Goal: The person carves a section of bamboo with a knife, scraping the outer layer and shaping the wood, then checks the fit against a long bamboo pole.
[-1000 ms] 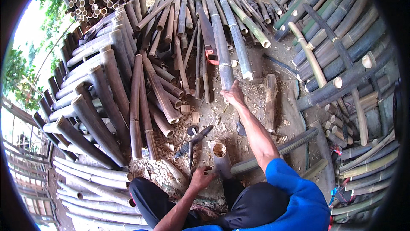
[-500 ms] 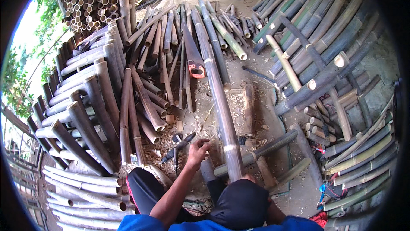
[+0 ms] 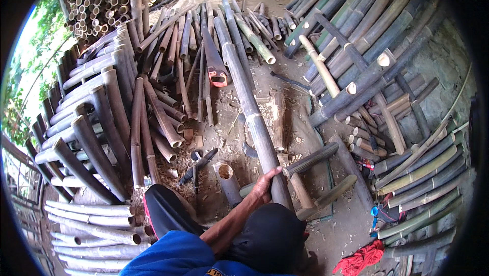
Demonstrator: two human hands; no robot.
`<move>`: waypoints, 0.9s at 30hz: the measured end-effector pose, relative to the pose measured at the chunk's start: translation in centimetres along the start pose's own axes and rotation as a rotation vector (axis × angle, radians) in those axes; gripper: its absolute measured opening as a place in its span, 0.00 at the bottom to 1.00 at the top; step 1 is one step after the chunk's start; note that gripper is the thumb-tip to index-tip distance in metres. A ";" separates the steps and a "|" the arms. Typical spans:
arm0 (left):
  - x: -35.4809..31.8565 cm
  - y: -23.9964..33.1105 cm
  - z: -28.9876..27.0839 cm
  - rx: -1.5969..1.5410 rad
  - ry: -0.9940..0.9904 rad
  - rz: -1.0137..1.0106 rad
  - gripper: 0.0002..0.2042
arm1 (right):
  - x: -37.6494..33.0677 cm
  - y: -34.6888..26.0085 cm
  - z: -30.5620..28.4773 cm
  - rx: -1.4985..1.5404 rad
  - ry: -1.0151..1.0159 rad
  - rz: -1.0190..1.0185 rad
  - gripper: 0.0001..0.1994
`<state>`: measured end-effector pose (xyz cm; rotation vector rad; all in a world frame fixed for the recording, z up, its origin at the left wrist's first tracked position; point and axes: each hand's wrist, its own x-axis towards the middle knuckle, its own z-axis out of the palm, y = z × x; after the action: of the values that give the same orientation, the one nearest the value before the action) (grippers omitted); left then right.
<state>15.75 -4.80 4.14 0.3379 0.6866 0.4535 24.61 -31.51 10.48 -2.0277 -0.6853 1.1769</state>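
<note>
A long, dark bamboo pole point(image 3: 256, 123) slants away from my lap toward the far pile. My left hand point(image 3: 265, 184) is wrapped round its near part, just beyond my right knee. My right hand is out of sight, and the pole's near end is hidden behind the knee. Left of the pole stands a short bamboo stump point(image 3: 229, 187) with its cut, hollow end up. A dark, long-bladed tool point(image 3: 202, 163) lies among shavings left of the stump. Farther off, a handsaw point(image 3: 215, 62) with an orange handle rests on the bamboo pile.
Curved bamboo frames point(image 3: 97, 118) stand at the left, above stacked poles point(image 3: 91, 220). A low bamboo support point(image 3: 313, 159) crosses under the pole. More poles point(image 3: 377, 26) lean at the right, with a ladder-like frame point(image 3: 351, 87). A red cloth point(image 3: 359, 256) lies lower right.
My left hand has moved right from above the stump and taken hold of the pole. My right hand, partly visible by the knee before, has dropped out of sight. The view has shifted right.
</note>
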 end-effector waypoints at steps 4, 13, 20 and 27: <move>-1.2 0.5 1.0 0.057 -0.072 0.058 0.28 | 3.5 0.2 1.2 0.085 -0.009 -0.140 0.37; -6.1 17.1 9.7 0.282 -0.278 0.560 0.33 | 11.1 -3.8 5.9 0.098 -0.081 -0.461 0.36; -16.1 28.1 13.8 0.677 -0.020 1.206 0.20 | 20.8 -12.7 12.6 -0.012 -0.321 -0.801 0.34; -18.5 28.8 9.7 0.794 -0.075 1.360 0.23 | 24.2 -18.1 19.1 -0.098 -0.678 -0.817 0.28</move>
<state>1.37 8.94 33.67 1.5987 0.4489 1.4375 16.78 2.94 4.97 -1.1365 -1.7161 1.2864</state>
